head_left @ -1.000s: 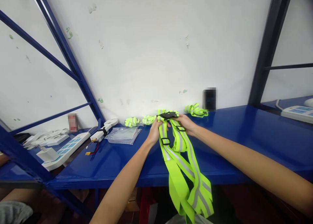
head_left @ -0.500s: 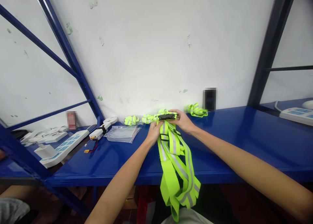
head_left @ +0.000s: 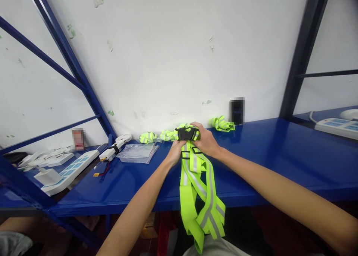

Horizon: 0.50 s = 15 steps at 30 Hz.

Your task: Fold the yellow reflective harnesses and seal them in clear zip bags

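Several loose strap tails of the reflective vest (head_left: 200, 196) hang nearest, below both hands and off the front edge of the surface (head_left: 279, 163), so they could likely snag on that edge or unroll the bundle if the grip slackens. Left hand (head_left: 173, 153) is closed on the straps just under the rolled top; right hand (head_left: 205, 140) wraps over the black buckle end (head_left: 185, 133), fingers curled tight. Risk as I read it: the roll is thick and springy, one slipped finger and it pops open. Left of the hands lie a clear plastic bag (head_left: 138, 152) and a white power strip (head_left: 69, 170). Beyond the hands, by the wall, sit three small rolled vests (head_left: 222, 123), close enough to get knocked.
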{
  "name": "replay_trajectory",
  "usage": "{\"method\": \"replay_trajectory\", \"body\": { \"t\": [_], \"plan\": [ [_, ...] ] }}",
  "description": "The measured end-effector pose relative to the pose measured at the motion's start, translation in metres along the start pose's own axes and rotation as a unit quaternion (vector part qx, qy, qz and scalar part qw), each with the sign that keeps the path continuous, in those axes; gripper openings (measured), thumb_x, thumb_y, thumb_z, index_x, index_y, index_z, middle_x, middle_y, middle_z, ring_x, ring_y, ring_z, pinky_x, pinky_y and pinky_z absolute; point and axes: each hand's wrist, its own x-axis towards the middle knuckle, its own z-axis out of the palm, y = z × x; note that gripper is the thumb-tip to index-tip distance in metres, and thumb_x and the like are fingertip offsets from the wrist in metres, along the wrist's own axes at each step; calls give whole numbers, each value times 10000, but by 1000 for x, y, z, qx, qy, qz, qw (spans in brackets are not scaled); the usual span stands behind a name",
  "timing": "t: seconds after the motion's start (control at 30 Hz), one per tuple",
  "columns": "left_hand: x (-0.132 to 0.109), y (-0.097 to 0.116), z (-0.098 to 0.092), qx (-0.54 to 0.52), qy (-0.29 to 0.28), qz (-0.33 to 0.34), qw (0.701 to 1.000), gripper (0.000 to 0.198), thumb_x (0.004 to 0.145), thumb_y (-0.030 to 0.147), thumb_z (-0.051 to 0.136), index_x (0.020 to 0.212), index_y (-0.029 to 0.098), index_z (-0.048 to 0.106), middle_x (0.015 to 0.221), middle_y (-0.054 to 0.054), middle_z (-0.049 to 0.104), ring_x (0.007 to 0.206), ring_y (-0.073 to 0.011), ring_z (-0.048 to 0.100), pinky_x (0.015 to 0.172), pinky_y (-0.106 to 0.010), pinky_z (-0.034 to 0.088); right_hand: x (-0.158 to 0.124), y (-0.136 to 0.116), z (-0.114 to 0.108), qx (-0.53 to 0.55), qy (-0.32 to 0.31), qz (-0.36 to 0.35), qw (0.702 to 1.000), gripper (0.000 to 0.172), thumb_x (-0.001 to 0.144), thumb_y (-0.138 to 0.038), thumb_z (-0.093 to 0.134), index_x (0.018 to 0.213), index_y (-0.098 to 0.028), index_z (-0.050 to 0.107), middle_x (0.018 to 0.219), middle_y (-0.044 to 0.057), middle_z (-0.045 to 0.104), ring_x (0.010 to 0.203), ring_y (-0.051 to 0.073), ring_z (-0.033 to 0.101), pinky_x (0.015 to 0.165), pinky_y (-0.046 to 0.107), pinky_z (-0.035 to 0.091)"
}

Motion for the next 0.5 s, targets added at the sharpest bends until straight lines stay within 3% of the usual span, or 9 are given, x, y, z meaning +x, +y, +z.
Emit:
{"method": "replay_trajectory", "body": {
  "t": [0.1, 0.27, 0.5],
  "plan": [
    [1, -1, -1, 5, -2, 7, 1000, 328, 714, 374, 725, 924, 123, 701, 848, -86, 731, 873, -265, 674, 825, -368, 495, 0, 3, 3, 6, 11, -14, 1000, 591, 686, -90, 542, 1257, -221, 469, 1131, 85, 631, 927, 257, 615, 793, 334, 451],
    [6, -9, -7, 61, 35, 39, 997, 290, 696, 347, 725, 893, 137, 692, 855, -57, 719, 863, -230, 650, 787, -323, 493, 2, -8, -2, 62, -10, -43, 997, 430, 672, -42, 443, 1037, -210, 595, 1025, 64, 664, 931, 233, 608, 832, 334, 443],
    [7, -11, -11, 4, 72, 15, 997, 350, 630, 328, 754, 902, 120, 680, 719, -50, 698, 747, -237, 667, 707, -339, 511, 0, -24, -10, 106, -103, -15, 989, 394, 792, -231, 601, 1182, -205, 550, 1129, 74, 635, 963, 239, 591, 877, 346, 428]
  ]
}}
